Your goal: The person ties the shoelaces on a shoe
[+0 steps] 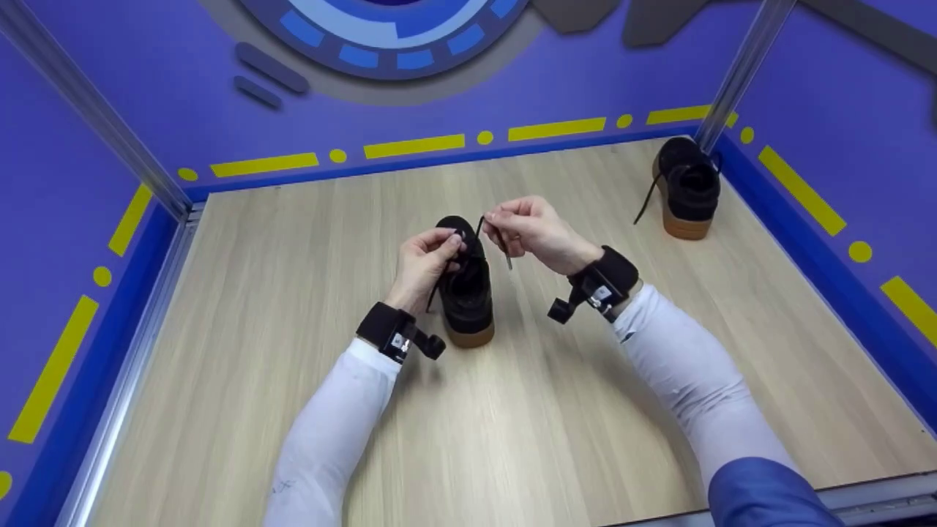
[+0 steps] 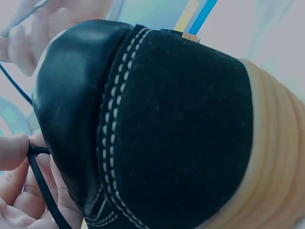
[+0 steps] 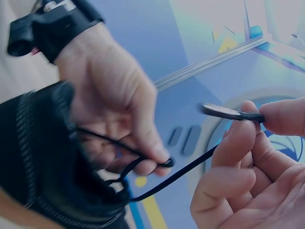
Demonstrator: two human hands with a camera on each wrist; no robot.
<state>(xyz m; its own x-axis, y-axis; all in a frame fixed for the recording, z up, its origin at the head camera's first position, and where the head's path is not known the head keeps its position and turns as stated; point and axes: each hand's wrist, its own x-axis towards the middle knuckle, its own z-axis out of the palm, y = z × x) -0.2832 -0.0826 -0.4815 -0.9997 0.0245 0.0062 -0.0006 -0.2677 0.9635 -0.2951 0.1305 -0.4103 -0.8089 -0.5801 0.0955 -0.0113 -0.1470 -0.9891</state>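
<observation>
A black shoe [image 1: 468,311] with a tan sole stands in the middle of the table, its toe toward the back wall. My left hand [image 1: 423,263] is over its left side and pinches one black shoelace [image 3: 112,138] between thumb and forefinger. To the right of the toe, my right hand [image 1: 540,233] pinches the other shoelace [image 3: 177,176], which runs taut up from the shoe. A short end of that lace sticks out past the right fingertips. The heel [image 2: 176,124], with pale double stitching, fills most of the left wrist view.
A second black shoe [image 1: 692,194] with a loose lace [image 1: 647,199] stands at the back right corner of the wooden table [image 1: 293,307]. Blue walls [image 1: 410,124] with yellow marks enclose the back and sides. Each wrist wears a strapped camera [image 1: 604,282].
</observation>
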